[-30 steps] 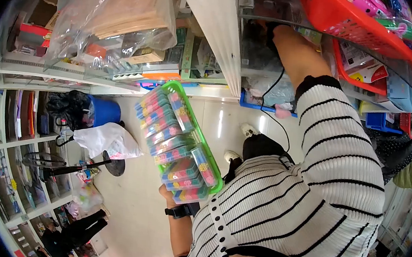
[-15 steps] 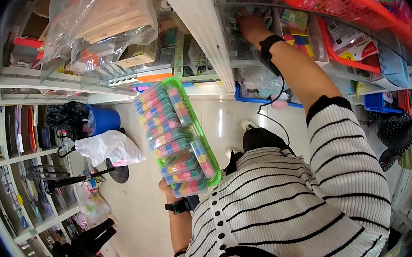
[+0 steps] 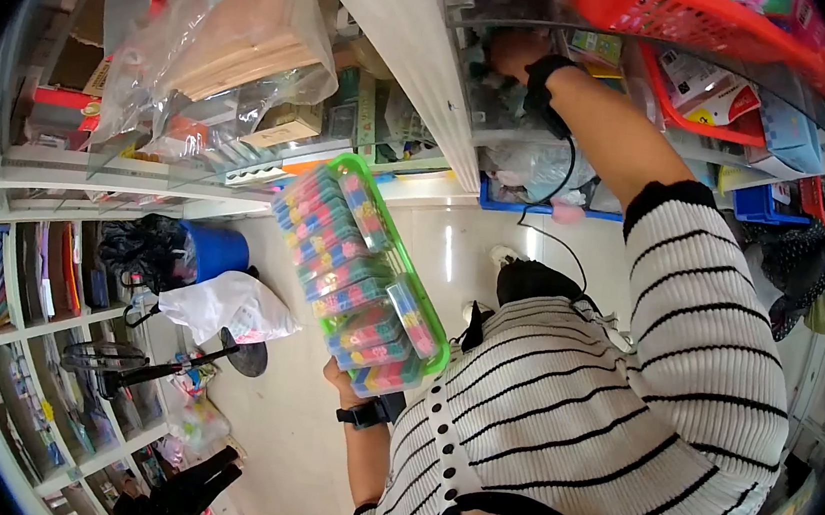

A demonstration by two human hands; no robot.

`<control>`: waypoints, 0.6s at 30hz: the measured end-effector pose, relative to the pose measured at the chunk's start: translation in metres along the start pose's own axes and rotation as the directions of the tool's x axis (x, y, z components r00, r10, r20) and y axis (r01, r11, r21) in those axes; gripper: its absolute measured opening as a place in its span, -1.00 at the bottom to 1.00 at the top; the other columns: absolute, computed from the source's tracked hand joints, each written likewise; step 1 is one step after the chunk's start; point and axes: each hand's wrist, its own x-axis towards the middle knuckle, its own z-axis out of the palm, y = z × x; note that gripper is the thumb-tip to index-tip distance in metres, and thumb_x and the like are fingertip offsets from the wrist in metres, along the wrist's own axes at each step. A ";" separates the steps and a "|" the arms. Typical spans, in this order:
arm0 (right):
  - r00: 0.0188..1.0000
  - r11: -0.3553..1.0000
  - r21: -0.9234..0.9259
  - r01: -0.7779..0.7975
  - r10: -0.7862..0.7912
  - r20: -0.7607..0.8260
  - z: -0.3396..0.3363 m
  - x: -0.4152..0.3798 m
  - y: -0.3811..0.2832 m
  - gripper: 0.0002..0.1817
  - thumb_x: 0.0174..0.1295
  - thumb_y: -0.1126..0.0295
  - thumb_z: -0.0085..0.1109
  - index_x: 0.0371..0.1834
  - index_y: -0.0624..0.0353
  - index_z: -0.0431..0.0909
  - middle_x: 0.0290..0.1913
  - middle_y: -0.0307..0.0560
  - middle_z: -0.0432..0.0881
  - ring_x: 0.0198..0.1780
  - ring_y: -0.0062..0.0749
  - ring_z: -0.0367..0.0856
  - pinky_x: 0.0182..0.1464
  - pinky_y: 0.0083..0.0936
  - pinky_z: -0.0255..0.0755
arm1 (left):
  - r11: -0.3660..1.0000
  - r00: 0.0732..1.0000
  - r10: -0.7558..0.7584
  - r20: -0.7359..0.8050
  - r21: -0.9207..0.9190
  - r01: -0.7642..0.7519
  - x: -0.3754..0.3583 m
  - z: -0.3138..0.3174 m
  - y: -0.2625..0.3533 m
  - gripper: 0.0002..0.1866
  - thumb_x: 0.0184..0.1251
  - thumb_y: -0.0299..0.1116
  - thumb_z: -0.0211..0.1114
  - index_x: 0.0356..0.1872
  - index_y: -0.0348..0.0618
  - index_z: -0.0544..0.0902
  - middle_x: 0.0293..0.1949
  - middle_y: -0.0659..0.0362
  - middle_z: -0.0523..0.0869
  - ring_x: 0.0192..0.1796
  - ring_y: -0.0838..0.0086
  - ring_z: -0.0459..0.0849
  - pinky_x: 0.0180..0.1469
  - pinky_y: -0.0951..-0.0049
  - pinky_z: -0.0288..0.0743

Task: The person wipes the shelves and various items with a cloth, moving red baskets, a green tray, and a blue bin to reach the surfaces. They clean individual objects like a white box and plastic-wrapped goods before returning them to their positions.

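My left hand (image 3: pixel 341 379) grips the near end of a bright green plastic basket (image 3: pixel 396 244). Rows of clear packs with pink, blue and yellow contents (image 3: pixel 337 260) fill the basket, and two packs lie along its right side. My right hand (image 3: pixel 517 53) reaches into a glass shelf compartment at the top, over dark items that I cannot make out. Shadow and the shelf hide its fingers. Beside that wrist is a small green-and-yellow box (image 3: pixel 595 48).
A red basket (image 3: pixel 679 19) sits above my right arm. Wooden sheets in plastic (image 3: pixel 254 40) lie on the left shelf. On the floor stand a blue bucket (image 3: pixel 217 252), a white bag (image 3: pixel 226 306) and a black fan (image 3: pixel 105 361). A person in dark clothes (image 3: pixel 176 494) is at lower left.
My right hand has gone slightly deeper into the shelf compartment, its fingers now less visible. The green basket stays in my left hand; the whole view has shifted slightly.
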 end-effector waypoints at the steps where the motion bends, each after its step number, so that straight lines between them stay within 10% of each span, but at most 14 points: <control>1: 1.000 1.000 0.017 -0.011 0.011 -0.018 0.009 0.016 0.007 -0.57 -0.02 0.35 0.37 -0.01 0.17 0.65 0.05 0.22 0.58 0.13 0.20 0.46 -0.06 0.21 0.37 | 1.000 1.000 0.014 0.000 -0.013 -0.014 0.002 0.004 0.000 -0.41 0.30 -0.10 -0.12 0.26 -0.27 0.37 0.13 -0.06 0.56 0.13 0.09 0.58 0.17 0.03 0.51; 12: 0.994 0.977 0.184 -0.107 0.112 -0.017 0.059 0.098 0.062 -0.60 0.12 0.25 0.21 -0.02 0.25 0.61 0.07 0.23 0.53 0.14 0.25 0.45 0.04 0.24 0.32 | 0.999 0.972 0.042 -0.231 0.033 -0.035 -0.003 -0.010 -0.011 -0.38 0.30 -0.04 -0.10 0.29 -0.24 0.34 0.17 -0.07 0.52 0.15 0.07 0.57 0.17 -0.01 0.51; 18: 0.999 0.974 0.228 -0.001 0.013 -0.051 0.074 0.093 0.047 -0.59 0.20 0.19 0.13 -0.03 0.29 0.59 0.09 0.23 0.51 0.14 0.28 0.44 0.09 0.25 0.29 | 0.996 0.993 0.048 -0.111 0.078 -0.039 -0.001 -0.011 -0.006 -0.37 0.30 -0.05 -0.10 0.29 -0.25 0.34 0.19 -0.08 0.52 0.18 0.06 0.55 0.20 -0.03 0.47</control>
